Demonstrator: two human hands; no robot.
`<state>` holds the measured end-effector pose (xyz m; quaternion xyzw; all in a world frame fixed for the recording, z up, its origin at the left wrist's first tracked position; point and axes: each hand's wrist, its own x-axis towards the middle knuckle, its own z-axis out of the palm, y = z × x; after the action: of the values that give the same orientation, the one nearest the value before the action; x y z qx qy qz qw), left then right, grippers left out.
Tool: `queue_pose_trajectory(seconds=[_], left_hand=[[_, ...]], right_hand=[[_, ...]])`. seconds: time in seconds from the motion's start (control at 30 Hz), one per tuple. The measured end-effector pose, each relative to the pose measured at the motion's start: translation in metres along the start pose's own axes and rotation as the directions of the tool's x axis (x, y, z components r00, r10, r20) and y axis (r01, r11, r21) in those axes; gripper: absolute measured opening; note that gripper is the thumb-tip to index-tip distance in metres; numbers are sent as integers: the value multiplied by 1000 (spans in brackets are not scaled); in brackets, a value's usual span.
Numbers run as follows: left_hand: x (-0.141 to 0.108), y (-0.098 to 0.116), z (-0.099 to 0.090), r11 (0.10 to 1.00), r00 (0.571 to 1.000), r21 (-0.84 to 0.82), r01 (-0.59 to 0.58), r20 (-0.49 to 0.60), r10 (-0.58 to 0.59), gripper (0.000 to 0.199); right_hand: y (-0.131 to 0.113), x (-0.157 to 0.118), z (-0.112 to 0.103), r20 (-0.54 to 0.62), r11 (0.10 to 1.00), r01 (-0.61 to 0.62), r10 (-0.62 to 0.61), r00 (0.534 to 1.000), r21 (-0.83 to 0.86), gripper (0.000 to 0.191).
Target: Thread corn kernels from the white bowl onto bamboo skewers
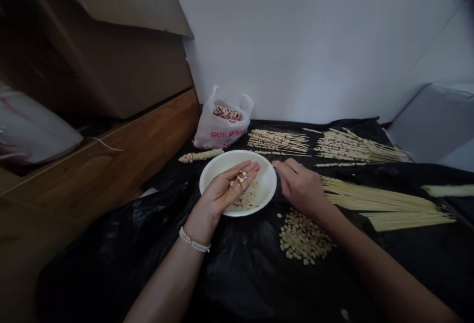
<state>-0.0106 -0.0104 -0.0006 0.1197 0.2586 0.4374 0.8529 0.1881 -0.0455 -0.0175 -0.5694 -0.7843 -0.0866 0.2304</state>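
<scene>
Palm up over a white bowl [268, 199], my left hand [225, 184] cups several pale and reddish corn kernels [240, 177]. Its fingers point to the right, above more kernels lying in the bowl. My right hand [301, 184] is closed just beyond the bowl's right rim, its thumb and forefinger pinched together. Whatever sits in that pinch is too small to make out. Below the right hand, a pile of loose yellowish kernels [305, 239] lies on the black plastic sheet [237, 259]. A partly stripped corn cob [203, 155] rests behind the bowl.
A white plastic bag [218, 135] with speckled corn stands at the back. Two bundles of kernel-threaded skewers [277, 140] [348, 146] lie along the wall. Bare skewers [385, 202] are at right, near a pale stripped cob [448, 190]. A cardboard box [137, 66] stands left.
</scene>
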Motion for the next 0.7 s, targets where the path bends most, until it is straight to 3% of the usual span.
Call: queue_pose_trajectory(seconds=[0.2,0.37,0.6,0.7], left_hand=[[5,13,-4,976,964,-76,-202,-189,185,52],[6,21,-9,961,959,-93,-262,-136,249,42],[8,25,-12,975,987,-158,-153,-70,144,35],[16,26,-10,991,987,25,-130,-93,132,33]], right_hand=[[10,0,9,197,969,-44,-4,980,242,29],[2,3,13,240,930,-134,52,969,341,32],[3,-5,-1,238,915,-186,103,966,358,36],[13,-12,-1,274,913,-175,73,959,368,33]])
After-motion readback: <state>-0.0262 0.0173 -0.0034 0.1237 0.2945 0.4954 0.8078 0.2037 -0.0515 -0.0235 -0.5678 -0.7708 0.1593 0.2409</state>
